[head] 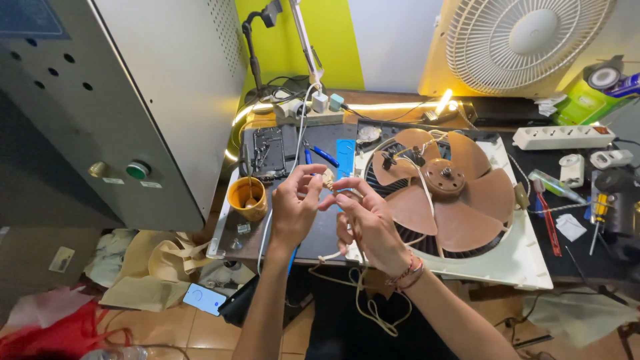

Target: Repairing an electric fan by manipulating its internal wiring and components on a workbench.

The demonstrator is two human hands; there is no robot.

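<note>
**Fitting pinched between both hands above the bench**

Fitting (328,179), small and beige, sits at the fingertips of both hands, raised off the bench, probably so it can be seen closely. Left hand (293,208) closes thumb and forefinger narrowly on its left side; right hand (367,223) grips from the right, fingers curled, palm turned inward. A pale cord (363,303) hangs below the right wrist, looping toward the floor. Just right of the right fingers lies the brown fan (443,190) in its white frame (513,257). Both forearms rise from below, wrists bent toward each other.
</note>
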